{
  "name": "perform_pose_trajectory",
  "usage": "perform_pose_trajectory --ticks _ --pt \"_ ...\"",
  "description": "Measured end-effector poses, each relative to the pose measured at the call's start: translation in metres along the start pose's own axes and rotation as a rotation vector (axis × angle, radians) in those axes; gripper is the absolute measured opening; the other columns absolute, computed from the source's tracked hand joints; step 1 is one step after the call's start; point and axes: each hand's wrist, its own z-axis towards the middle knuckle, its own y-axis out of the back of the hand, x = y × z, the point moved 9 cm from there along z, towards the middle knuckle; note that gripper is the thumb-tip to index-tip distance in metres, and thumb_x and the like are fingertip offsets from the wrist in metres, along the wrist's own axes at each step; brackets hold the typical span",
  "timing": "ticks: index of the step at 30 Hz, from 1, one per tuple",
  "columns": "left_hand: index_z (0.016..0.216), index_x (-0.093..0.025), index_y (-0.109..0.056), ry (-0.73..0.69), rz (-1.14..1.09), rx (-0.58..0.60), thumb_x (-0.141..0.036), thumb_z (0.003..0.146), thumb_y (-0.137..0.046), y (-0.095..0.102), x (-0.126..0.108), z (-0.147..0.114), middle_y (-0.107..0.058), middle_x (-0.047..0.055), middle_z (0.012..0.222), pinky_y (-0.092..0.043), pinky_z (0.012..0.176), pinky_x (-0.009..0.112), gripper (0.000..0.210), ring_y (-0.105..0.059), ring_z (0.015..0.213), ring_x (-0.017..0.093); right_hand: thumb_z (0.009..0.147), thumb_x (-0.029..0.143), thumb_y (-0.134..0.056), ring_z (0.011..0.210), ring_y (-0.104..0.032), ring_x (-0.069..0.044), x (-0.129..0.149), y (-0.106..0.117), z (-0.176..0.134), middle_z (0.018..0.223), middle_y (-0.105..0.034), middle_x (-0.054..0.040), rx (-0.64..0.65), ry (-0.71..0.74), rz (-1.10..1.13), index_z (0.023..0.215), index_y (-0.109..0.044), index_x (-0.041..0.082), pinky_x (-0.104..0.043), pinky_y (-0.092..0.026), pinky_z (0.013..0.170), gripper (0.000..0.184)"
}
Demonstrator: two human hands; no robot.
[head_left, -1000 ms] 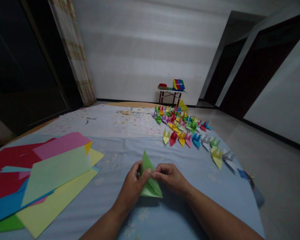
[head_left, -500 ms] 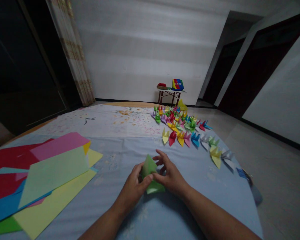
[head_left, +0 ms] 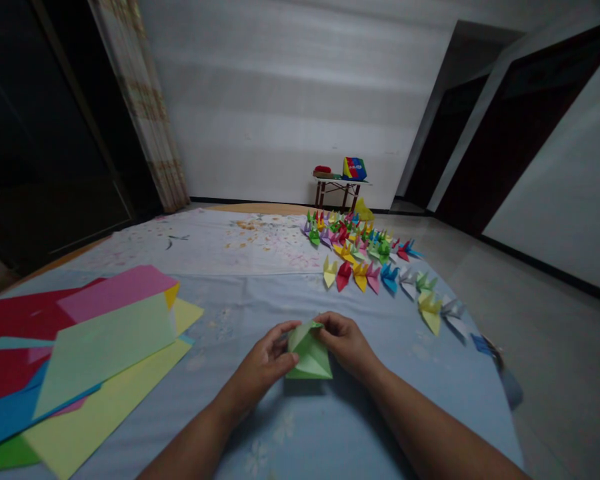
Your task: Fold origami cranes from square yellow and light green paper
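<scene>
Two bare hands are being used on one folded green paper (head_left: 310, 360), which is being held between them, apparently just above the blue cloth (head_left: 250, 307). Its left side is being clamped by the left hand (head_left: 260, 367), thumb on the near face, fingers partly hidden behind. Its top right part is being pinched by the right hand (head_left: 349, 345), thumb and forefinger brought together on it.

Key relation: the top fold is being met right at the right fingertips, so the right hand is being placed nearer to it; the left thumb is being set lower, on the left side. The lower edge is being held roughly level, side to side; no clear long axis is being shown.

Versus half a second ago: the right fingers, spread then, are now being closed on the top; the tall peak is being shown lowered. The left grip is being maintained.

Left, level with the hands and beyond: coloured sheets (head_left: 110, 347) are being left overlapping, apart from the left hand. Farther right: many folded paper birds (head_left: 344, 275) are being kept in rows. Farthest, by the wall: a multicoloured box (head_left: 355, 169) is being supported on a small stand (head_left: 337, 181).
</scene>
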Motion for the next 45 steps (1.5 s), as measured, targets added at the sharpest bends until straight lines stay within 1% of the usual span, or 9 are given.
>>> perform_pose_trajectory --ticks 3,6,11,19,22,26,31,36,45 --pt "0.112 -0.018 -0.052 0.024 -0.115 -0.007 -0.040 0.071 -0.061 -0.001 -0.001 -0.002 -0.063 0.009 0.104 -0.043 0.081 0.032 0.047 -0.059 0.092 0.021 0.065 0.034 -0.062 0.053 -0.048 -0.008 -0.004 0.001 0.000 0.061 -0.056 0.0019 -0.023 -0.023 0.020 0.076 -0.059 0.015 -0.020 -0.038 0.051 0.022" --pt "0.102 -0.016 -0.058 0.044 -0.178 -0.101 -0.048 0.074 -0.055 0.006 0.001 -0.001 -0.065 0.009 0.094 -0.045 0.075 0.031 0.042 -0.061 0.083 0.020 0.066 0.030 -0.061 0.054 -0.050 -0.009 -0.002 -0.003 -0.001 0.062 -0.057 0.0018 -0.005 -0.009 -0.025 0.074 -0.059 0.015 -0.020 -0.039 0.052 0.017" --pt "0.086 -0.014 -0.061 0.094 -0.127 -0.264 -0.039 0.064 -0.069 0.022 0.013 0.001 -0.066 0.003 0.070 -0.044 0.061 0.025 0.033 -0.060 0.062 0.014 0.069 0.022 -0.058 0.059 -0.053 -0.010 0.003 -0.012 -0.006 0.067 -0.060 0.0002 0.070 0.054 -0.187 0.075 -0.061 0.016 -0.021 -0.041 0.056 0.009" --pt "0.085 -0.014 -0.060 0.106 -0.131 -0.329 -0.032 0.059 -0.072 0.028 0.015 -0.001 -0.065 0.001 0.065 -0.043 0.054 0.024 0.033 -0.058 0.054 0.013 0.070 0.015 -0.058 0.066 -0.055 -0.011 0.018 -0.015 -0.010 0.075 -0.062 -0.0015 0.134 0.230 -0.413 0.080 -0.065 0.018 -0.022 -0.043 0.061 0.012" --pt "0.091 -0.016 -0.058 0.094 -0.116 -0.330 -0.028 0.055 -0.072 0.029 0.014 -0.002 -0.064 0.000 0.067 -0.042 0.051 0.023 0.040 -0.057 0.052 0.012 0.070 0.016 -0.058 0.067 -0.055 -0.011 0.016 -0.018 -0.011 0.078 -0.063 -0.0016 0.171 0.209 -0.384 0.084 -0.064 0.018 -0.022 -0.043 0.061 0.016" --pt "0.096 -0.017 -0.056 0.037 -0.051 -0.370 -0.027 0.055 -0.071 0.033 0.008 -0.003 -0.064 0.001 0.077 -0.044 0.053 0.024 0.045 -0.058 0.055 0.012 0.071 0.012 -0.049 0.077 -0.058 -0.012 0.008 -0.021 -0.010 0.089 -0.063 -0.0028 0.229 0.123 -0.193 0.097 -0.057 0.019 -0.025 -0.046 0.069 0.029" --pt "0.101 -0.016 -0.055 -0.007 0.030 -0.387 -0.027 0.056 -0.070 0.035 0.000 -0.003 -0.063 0.006 0.093 -0.046 0.059 0.025 0.049 -0.061 0.065 0.014 0.075 0.021 -0.049 0.071 -0.057 -0.013 0.002 -0.015 -0.007 0.093 -0.061 -0.0061 0.199 -0.008 -0.058 0.102 -0.052 0.017 -0.022 -0.045 0.053 0.028" --pt "0.104 -0.017 -0.054 -0.021 0.047 -0.359 -0.030 0.058 -0.070 0.030 -0.004 -0.002 -0.063 0.005 0.091 -0.047 0.061 0.025 0.050 -0.061 0.069 0.014 0.073 0.029 -0.061 0.064 -0.052 -0.009 0.001 -0.016 -0.008 0.080 -0.061 -0.0024 0.194 -0.003 -0.190 0.097 -0.056 0.015 -0.021 -0.040 0.057 0.029" --pt "0.103 -0.015 -0.053 0.035 -0.072 -0.327 -0.031 0.060 -0.072 0.028 0.004 -0.001 -0.065 0.004 0.081 -0.045 0.054 0.022 0.050 -0.060 0.059 0.012 0.071 0.031 -0.064 0.057 -0.045 -0.007 -0.002 -0.018 -0.008 0.070 -0.056 0.0012 0.189 0.010 -0.090 0.094 -0.059 0.016 -0.020 -0.035 0.053 0.028"
